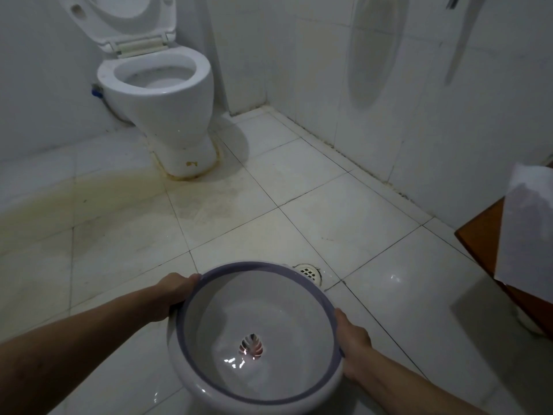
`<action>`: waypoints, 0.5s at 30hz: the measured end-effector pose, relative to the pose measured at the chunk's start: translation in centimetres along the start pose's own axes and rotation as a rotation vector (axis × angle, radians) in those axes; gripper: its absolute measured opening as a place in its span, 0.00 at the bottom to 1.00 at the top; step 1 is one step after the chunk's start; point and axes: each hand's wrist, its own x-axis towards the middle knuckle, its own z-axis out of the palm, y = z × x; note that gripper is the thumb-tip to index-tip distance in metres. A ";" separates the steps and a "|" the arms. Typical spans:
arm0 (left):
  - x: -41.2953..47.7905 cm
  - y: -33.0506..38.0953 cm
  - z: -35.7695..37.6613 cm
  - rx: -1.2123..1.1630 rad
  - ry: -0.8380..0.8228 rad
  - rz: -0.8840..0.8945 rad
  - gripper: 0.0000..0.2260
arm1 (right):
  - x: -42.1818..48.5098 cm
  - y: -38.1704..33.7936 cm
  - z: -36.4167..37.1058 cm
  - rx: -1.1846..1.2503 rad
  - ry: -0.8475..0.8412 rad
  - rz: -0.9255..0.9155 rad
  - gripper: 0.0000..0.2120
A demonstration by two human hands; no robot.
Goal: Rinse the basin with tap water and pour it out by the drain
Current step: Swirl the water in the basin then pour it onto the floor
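Note:
A round white basin [269, 307] with a purple rim is held above the tiled floor at the bottom centre. A little water lies in it over a small leaf print. My left hand [172, 295] grips the rim at its left side. My right hand [353, 345] grips the rim at its right side. A white floor drain [309, 272] with a square grate sits just beyond the basin's far right edge, partly hidden by the rim.
A white toilet [161, 94] with raised lid stands at the back left, with a yellowish stain on the floor [89, 193] beside it. Tiled walls close the back and right. A brown wooden edge [484, 241] with a white sheet [526, 229] juts in at the right.

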 end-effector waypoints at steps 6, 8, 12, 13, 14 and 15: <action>0.0 0.1 -0.1 0.010 -0.005 0.005 0.23 | 0.2 0.0 0.0 0.028 0.011 -0.002 0.22; 0.1 0.0 -0.2 0.010 -0.010 0.005 0.23 | 0.2 -0.1 0.0 0.035 0.019 -0.001 0.21; 0.1 0.1 -0.2 0.010 -0.012 -0.002 0.23 | 0.2 -0.1 0.1 0.035 0.021 -0.003 0.20; 0.1 0.1 -0.2 0.007 -0.012 -0.001 0.23 | 0.4 -0.1 0.1 0.036 0.017 -0.001 0.20; 0.1 0.1 -0.3 0.006 -0.012 -0.002 0.23 | 0.4 -0.1 0.0 0.036 0.016 -0.001 0.20; 0.1 0.1 -0.3 0.009 -0.008 0.000 0.23 | 0.3 -0.1 0.0 0.037 0.013 0.000 0.20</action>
